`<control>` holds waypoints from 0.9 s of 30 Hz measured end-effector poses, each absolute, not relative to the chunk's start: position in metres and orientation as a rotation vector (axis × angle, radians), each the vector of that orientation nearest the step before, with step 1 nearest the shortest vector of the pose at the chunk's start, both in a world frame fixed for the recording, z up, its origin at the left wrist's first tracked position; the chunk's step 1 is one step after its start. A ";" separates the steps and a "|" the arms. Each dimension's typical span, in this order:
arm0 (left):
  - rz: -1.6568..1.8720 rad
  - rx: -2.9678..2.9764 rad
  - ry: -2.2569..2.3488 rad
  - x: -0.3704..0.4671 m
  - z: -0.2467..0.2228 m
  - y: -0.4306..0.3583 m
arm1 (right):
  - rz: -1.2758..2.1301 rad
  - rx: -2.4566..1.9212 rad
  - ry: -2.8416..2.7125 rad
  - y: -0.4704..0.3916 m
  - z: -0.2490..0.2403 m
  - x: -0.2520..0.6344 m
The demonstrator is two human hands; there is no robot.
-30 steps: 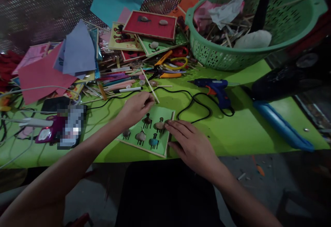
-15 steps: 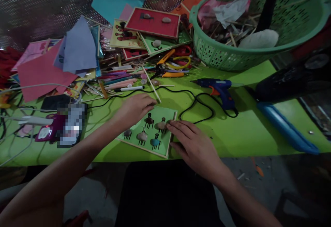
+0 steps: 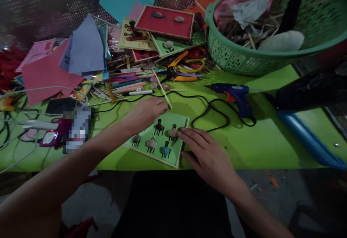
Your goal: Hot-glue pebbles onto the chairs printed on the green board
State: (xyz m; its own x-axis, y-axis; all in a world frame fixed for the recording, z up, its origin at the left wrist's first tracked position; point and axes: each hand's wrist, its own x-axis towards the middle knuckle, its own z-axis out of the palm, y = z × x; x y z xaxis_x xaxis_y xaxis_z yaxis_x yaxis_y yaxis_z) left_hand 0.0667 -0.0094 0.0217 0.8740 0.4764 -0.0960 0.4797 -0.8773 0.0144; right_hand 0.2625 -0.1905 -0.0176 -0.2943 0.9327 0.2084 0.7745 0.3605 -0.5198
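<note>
A green card (image 3: 146,152) framed with thin sticks lies tilted on the green table. It bears several pebbles with black drawn legs and heads, one of them a blue pebble (image 3: 165,150). Over the card's far left part my left hand (image 3: 148,113) is closed, its fingertips bent down at the top edge; what they hold, if anything, is hidden. Along the card's right edge my right hand (image 3: 204,151) rests with fingers stretched out, fingertips beside a pale brown pebble (image 3: 172,133). A loose thin stick (image 3: 162,89) lies just beyond my left hand.
A blue glue gun (image 3: 235,93) with a looping black cord lies right of the card. Behind are a green basket (image 3: 238,59), pens, pliers, scissors and a red framed card (image 3: 165,24). A phone (image 3: 79,129) and cables lie left, a blue tray (image 3: 309,138) right.
The whole view has shifted slightly, so the table things appear a little further right. Both hands keep nearly the same place on the card.
</note>
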 end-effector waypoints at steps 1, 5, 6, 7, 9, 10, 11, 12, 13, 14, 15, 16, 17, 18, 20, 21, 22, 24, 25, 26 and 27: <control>-0.146 3.008 0.771 0.066 0.021 -0.010 | 0.447 -1.481 -2.152 -0.190 -0.017 0.262; -0.140 3.038 0.759 0.065 0.022 -0.014 | 0.449 -1.505 -2.153 -0.190 -0.018 0.263; -0.137 3.046 0.760 0.065 0.022 -0.014 | 0.448 -1.510 -2.158 -0.190 -0.018 0.263; -0.126 3.048 0.767 0.065 0.021 -0.015 | 0.445 -1.511 -2.163 -0.190 -0.019 0.263; -0.085 3.034 0.812 0.067 0.018 -0.017 | 0.431 -1.501 -2.178 -0.192 -0.021 0.263; -0.043 3.010 0.843 0.068 0.016 -0.019 | 0.414 -1.491 -2.186 -0.194 -0.022 0.263; -0.016 2.991 0.877 0.069 0.014 -0.020 | 0.390 -1.479 -2.193 -0.196 -0.024 0.263; -0.011 2.972 0.921 0.069 0.011 -0.021 | 0.355 -1.476 -2.195 -0.197 -0.026 0.264; -0.003 2.951 0.965 0.069 0.009 -0.021 | 0.322 -1.478 -2.203 -0.198 -0.028 0.265; 0.012 2.928 1.018 0.068 0.008 -0.021 | 0.297 -1.473 -2.226 -0.198 -0.032 0.267; 0.048 2.897 1.040 0.065 0.007 -0.020 | 0.255 -1.449 -2.240 -0.197 -0.036 0.269; 0.186 2.801 1.039 0.061 0.008 -0.020 | 0.224 -1.430 -2.263 -0.195 -0.040 0.270; 0.316 2.706 1.026 0.056 0.010 -0.021 | 0.200 -1.403 -2.287 -0.193 -0.044 0.272; 0.419 2.631 1.030 0.049 0.013 -0.025 | 0.168 -1.387 -2.299 -0.191 -0.048 0.273; 0.540 2.558 1.050 0.034 0.021 -0.038 | 0.127 -1.349 -2.323 -0.191 -0.053 0.275; 0.599 2.524 1.057 0.025 0.026 -0.048 | 0.119 -1.347 -2.329 -0.192 -0.054 0.276; 0.703 2.452 1.047 0.015 0.029 -0.058 | 0.123 -1.359 -2.326 -0.194 -0.053 0.278; 0.930 2.270 1.064 -0.008 0.032 -0.077 | 0.161 -1.422 -2.282 -0.196 -0.044 0.281; 1.018 2.212 1.083 -0.021 0.031 -0.086 | 0.180 -1.452 -2.248 -0.196 -0.037 0.282; 1.100 2.176 1.091 -0.032 0.028 -0.094 | 0.200 -1.470 -2.220 -0.194 -0.026 0.281; 1.162 2.161 1.091 -0.044 0.023 -0.101 | 0.215 -1.459 -2.213 -0.191 -0.014 0.278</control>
